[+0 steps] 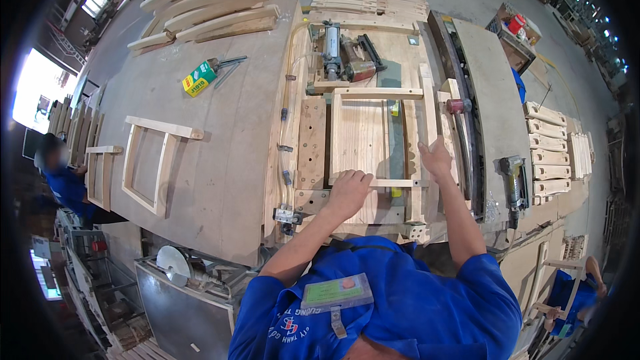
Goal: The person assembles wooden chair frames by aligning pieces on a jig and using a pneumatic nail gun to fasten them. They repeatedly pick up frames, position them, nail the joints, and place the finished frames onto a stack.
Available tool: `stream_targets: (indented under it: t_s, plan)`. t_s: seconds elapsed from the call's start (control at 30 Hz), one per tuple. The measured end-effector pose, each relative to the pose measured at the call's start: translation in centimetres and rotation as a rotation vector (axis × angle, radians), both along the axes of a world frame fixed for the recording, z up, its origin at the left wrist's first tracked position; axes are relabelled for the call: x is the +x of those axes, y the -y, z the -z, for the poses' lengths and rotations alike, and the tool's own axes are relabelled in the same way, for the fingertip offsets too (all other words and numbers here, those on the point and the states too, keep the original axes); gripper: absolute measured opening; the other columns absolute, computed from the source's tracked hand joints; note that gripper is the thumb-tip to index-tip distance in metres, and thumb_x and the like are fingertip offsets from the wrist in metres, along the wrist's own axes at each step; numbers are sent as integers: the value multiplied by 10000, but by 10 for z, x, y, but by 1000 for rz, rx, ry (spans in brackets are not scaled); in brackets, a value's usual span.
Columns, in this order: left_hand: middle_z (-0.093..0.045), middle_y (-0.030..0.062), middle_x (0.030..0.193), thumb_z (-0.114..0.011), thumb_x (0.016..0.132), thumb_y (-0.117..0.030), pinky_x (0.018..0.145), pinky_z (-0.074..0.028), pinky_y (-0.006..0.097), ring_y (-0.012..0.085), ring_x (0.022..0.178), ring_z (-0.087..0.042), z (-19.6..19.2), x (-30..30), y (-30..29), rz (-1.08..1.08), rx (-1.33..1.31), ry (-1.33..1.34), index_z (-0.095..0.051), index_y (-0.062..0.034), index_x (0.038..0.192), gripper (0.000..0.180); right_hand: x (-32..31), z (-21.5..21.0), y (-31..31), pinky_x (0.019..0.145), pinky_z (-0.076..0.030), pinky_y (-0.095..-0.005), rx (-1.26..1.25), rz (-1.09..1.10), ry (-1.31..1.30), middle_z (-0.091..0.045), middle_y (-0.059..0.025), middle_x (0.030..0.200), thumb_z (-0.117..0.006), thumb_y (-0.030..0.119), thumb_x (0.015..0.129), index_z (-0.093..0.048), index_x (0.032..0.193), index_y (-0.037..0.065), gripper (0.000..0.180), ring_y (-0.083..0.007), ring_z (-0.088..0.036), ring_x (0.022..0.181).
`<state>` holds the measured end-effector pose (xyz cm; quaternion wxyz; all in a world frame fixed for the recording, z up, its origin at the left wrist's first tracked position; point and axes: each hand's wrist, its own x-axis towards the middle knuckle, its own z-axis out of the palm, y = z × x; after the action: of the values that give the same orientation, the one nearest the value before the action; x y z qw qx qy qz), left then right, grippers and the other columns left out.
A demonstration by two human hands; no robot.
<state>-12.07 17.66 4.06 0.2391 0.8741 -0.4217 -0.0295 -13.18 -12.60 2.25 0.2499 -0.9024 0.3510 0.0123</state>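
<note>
A pale wooden frame (378, 93) lies in the jig on the workbench in front of me. My left hand (351, 193) is closed over the frame's near left corner, fingers curled across the wood. At the right side, my right hand (437, 159) grips the long side rail (428, 103), its thumb pointing away from me; some fingers are hidden. Beyond the frame, a pneumatic cylinder (332, 43) is mounted on the jig, with a nail gun (362, 63) lying beside it. A red-ended clamp cylinder (457, 106) points at the frame's right side.
On the left tabletop stand two assembled wooden frames (163, 131) and a green-yellow box (200, 79) beside metal rods. Curved wooden parts (220, 0) are piled at the far left. A second nail gun (513, 187) lies right. Co-workers (63, 180) are at both sides.
</note>
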Motion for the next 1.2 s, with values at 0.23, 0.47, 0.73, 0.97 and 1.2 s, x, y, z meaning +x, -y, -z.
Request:
stream_targets:
  t_s: [0.23,0.47,0.73,0.97,1.2]
  plan:
    - [-695,79,988,-728,932,-259,830,-532,453,297,963,-683,22,10,-8,-93,113,7,-706,-89,1140,269,23,15,-29,1002,-523,-541,111,18,-69,-699,-331,1205,-682,477,988,-425,1429,-24,716,-501,-678,1143]
    - [-708,100,1015,-730,927,-257,822,-544,469,317,988,-691,23,-1,-14,-123,169,-17,-703,-81,1144,280,-4,12,-33,1043,-489,-521,-174,-205,-98,-603,-265,1280,-754,425,922,-598,1253,-44,595,-444,-567,1237]
    - [-683,130,1062,-715,943,-191,902,-523,463,344,1030,-664,13,-9,-8,-127,193,-64,-693,-69,1201,286,-83,1,-113,1004,-466,-462,-142,-658,263,-653,-169,1171,-809,297,821,-643,1197,3,506,-353,-617,1098]
    - [-619,176,1339,-682,966,-109,1160,-441,540,428,1352,-534,-24,-26,-75,-120,58,142,-674,-21,1281,327,-91,5,-113,1055,-449,-488,-110,-639,399,-652,-175,1124,-792,197,818,-638,1172,1,433,-359,-610,1141]
    - [-608,192,1350,-699,939,-40,1156,-435,575,459,1363,-521,-31,-28,-89,-172,-133,262,-699,-15,1214,276,-96,-4,-115,1171,-394,-500,-116,-685,345,-634,-195,1261,-772,185,858,-553,1338,-22,567,-376,-557,1296]
